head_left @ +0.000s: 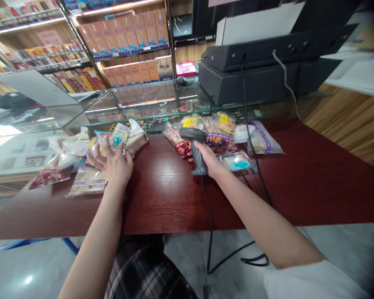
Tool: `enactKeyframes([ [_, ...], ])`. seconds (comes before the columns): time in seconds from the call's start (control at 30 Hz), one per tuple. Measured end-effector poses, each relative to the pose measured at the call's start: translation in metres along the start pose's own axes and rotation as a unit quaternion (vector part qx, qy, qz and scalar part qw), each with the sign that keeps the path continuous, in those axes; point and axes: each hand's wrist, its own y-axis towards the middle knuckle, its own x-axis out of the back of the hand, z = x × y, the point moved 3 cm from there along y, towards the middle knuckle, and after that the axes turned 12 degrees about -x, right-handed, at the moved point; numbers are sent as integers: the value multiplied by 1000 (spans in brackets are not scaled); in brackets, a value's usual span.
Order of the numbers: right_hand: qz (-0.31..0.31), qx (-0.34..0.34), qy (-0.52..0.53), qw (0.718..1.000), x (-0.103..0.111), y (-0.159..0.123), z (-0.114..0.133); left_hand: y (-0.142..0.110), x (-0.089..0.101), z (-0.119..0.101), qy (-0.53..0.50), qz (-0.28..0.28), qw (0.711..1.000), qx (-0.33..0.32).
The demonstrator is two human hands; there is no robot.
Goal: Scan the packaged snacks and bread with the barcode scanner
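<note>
My right hand point(208, 160) is wrapped round the grip of a dark grey barcode scanner point(198, 155), whose cord hangs off the table's front edge. Fingers spread, my left hand point(114, 160) is over a group of bagged breads on the left; whether it touches them I cannot tell. A flat bread packet with purple lettering point(89, 180) lies just below that hand, and a red-marked packet point(51, 172) is further left. Behind the scanner sit a red-labelled packet point(178, 139) and a purple-labelled packet point(220, 133). A blue-labelled packet point(237, 161) lies right of my right wrist.
The dark red table point(162, 199) backs onto a glass counter point(143, 112). A black machine point(237, 77) stands on the counter at right, with a cable point(252, 141) running down across the table. Shelves of orange boxes point(131, 33) rise behind. A clear bag with a purple stripe point(264, 137) lies at right.
</note>
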Motion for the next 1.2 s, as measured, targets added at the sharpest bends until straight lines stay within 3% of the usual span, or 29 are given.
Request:
enactKeyframes([
  [0.1,-10,18,7,1000,2,4,-1,-2,1,4,67,-50,996,11],
  [0.23,-1,46,22,999,4,8,-2,-1,-3,15,50,-85,995,-1],
  [0.5,19,-9,-4,1000,3,3,0,1,2,7,-18,-137,988,-75],
  [0.6,26,-12,-12,1000,1,-1,3,0,-2,-6,-39,-92,983,-153],
  [0.7,37,-14,-23,999,-1,-2,3,-5,-16,-25,-99,20,960,-260],
  [0.77,52,-19,-24,998,-2,-1,1,-10,-26,-37,-128,90,942,-297],
  [0.87,99,-36,-24,994,-3,0,-2,-16,-36,-49,-135,140,934,-301],
  [1.03,163,-68,-53,983,-7,-5,-4,-17,-39,-49,-102,143,948,-264],
  [1.2,193,-61,-57,978,-12,-12,-3,-16,-39,-47,-49,163,946,-275],
])
